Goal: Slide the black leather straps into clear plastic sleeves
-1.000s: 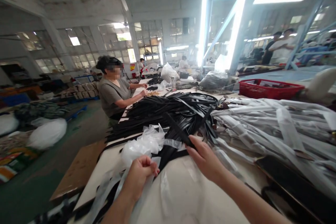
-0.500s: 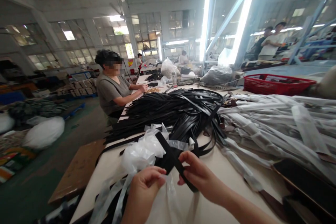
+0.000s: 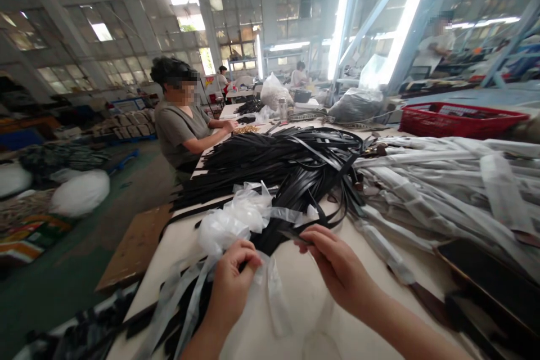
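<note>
My left hand pinches a clear plastic sleeve at the near edge of the white table top. Crumpled clear plastic bulges just beyond that hand. My right hand holds the thin tip of a black strap between its fingers. That strap runs into a large tangled pile of black leather straps. To the right lies a heap of straps in clear plastic sleeves.
A co-worker sits along the table's left side, near scattered brass pieces. Farther back stand a white bag and a black bag. A red crate stands to the right. A dark flat board lies at lower right.
The strap in my right hand has dropped from steeply tilted to nearly level, with less of it showing. My left hand has risen slightly. The whole view has tilted a little.
</note>
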Demonstrator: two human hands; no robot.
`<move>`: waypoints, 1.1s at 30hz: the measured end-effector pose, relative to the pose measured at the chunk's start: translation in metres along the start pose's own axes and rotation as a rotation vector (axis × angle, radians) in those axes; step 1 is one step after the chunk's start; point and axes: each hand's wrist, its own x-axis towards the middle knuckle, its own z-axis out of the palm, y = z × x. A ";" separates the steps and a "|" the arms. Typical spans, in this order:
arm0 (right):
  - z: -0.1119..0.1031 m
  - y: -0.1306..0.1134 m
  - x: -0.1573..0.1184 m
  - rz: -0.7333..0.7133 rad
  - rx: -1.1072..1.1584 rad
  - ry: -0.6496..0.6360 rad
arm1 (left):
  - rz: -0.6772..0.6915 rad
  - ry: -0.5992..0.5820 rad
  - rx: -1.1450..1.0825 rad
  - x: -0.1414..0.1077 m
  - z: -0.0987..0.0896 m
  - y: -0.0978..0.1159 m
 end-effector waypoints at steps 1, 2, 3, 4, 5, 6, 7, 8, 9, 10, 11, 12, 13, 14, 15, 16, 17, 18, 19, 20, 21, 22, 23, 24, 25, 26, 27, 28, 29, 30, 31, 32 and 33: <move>-0.003 0.000 0.001 0.005 -0.054 0.001 | 0.000 -0.005 0.016 0.000 0.000 0.002; -0.006 0.001 0.002 0.045 -0.087 -0.007 | -0.002 0.003 0.032 0.000 0.000 0.002; -0.006 0.002 0.002 0.097 -0.108 -0.019 | -0.004 0.019 0.044 0.000 0.000 0.003; -0.006 0.004 0.002 0.142 -0.127 -0.031 | -0.005 0.037 0.053 0.000 -0.001 0.002; -0.005 0.006 0.002 0.170 -0.148 -0.045 | -0.003 0.051 0.059 0.000 -0.001 0.001; -0.003 0.007 0.001 0.179 -0.169 -0.062 | -0.002 0.057 0.064 0.000 -0.001 -0.001; -0.002 0.008 0.001 0.172 -0.188 -0.080 | -0.001 0.058 0.066 0.000 -0.001 -0.003; -0.001 0.008 0.001 0.157 -0.202 -0.094 | 0.000 0.060 0.062 0.001 -0.001 -0.005; 0.000 0.008 0.001 0.141 -0.213 -0.106 | -0.004 0.068 0.053 0.001 -0.001 -0.007; 0.000 0.007 0.001 0.125 -0.222 -0.118 | -0.013 0.083 0.039 0.002 -0.001 -0.010; 0.000 0.007 0.001 0.111 -0.232 -0.127 | -0.021 0.102 0.023 0.002 -0.001 -0.012; 0.000 0.006 0.002 0.103 -0.246 -0.130 | -0.026 0.122 0.009 0.003 -0.001 -0.013; 0.000 0.006 0.002 0.106 -0.262 -0.130 | -0.027 0.137 0.001 0.003 -0.001 -0.014; 0.000 0.006 0.002 0.121 -0.273 -0.127 | -0.026 0.140 0.000 0.003 -0.001 -0.014; 0.001 0.006 0.003 0.145 -0.273 -0.124 | -0.021 0.127 0.001 0.003 -0.001 -0.013; 0.002 0.006 0.002 0.169 -0.260 -0.115 | -0.014 0.108 0.000 0.003 -0.001 -0.012; 0.004 0.006 0.002 0.192 -0.235 -0.095 | -0.008 0.078 -0.004 0.003 -0.001 -0.009; 0.007 0.005 0.002 0.209 -0.199 -0.071 | -0.005 0.044 -0.010 0.002 -0.001 -0.007; 0.009 0.003 0.001 0.224 -0.155 -0.049 | 0.000 0.008 -0.020 0.001 0.000 -0.004; 0.013 0.001 0.001 0.237 -0.104 -0.036 | 0.006 -0.023 -0.030 0.000 0.001 -0.002; 0.016 -0.001 0.001 0.251 -0.053 -0.034 | 0.015 -0.043 -0.036 -0.001 0.002 0.000; 0.020 -0.004 0.000 0.270 -0.005 -0.043 | 0.025 -0.053 -0.037 -0.002 0.003 0.001; 0.023 -0.006 0.000 0.289 0.037 -0.060 | 0.035 -0.055 -0.033 -0.003 0.004 0.002; 0.026 -0.008 -0.001 0.298 0.065 -0.077 | 0.044 -0.049 -0.026 -0.003 0.005 0.003; 0.029 -0.009 -0.001 0.294 0.076 -0.084 | 0.054 -0.041 -0.017 -0.004 0.006 0.004; 0.031 -0.009 -0.002 0.277 0.070 -0.086 | 0.060 -0.033 -0.006 -0.004 0.007 0.004; 0.033 -0.009 -0.002 0.250 0.051 -0.082 | 0.062 -0.028 0.005 -0.005 0.008 0.005; 0.034 -0.008 -0.003 0.222 0.028 -0.074 | 0.061 -0.028 0.015 -0.005 0.009 0.005; 0.035 -0.007 -0.003 0.197 0.004 -0.062 | 0.058 -0.028 0.023 -0.005 0.009 0.006; 0.036 -0.006 -0.004 0.183 -0.018 -0.050 | 0.051 -0.029 0.027 -0.006 0.010 0.006; 0.036 -0.005 -0.004 0.181 -0.035 -0.040 | 0.042 -0.033 0.028 -0.006 0.010 0.006; 0.036 -0.005 -0.004 0.187 -0.044 -0.035 | 0.034 -0.037 0.027 -0.006 0.010 0.006; 0.037 -0.005 -0.004 0.195 -0.043 -0.032 | 0.030 -0.041 0.025 -0.007 0.010 0.006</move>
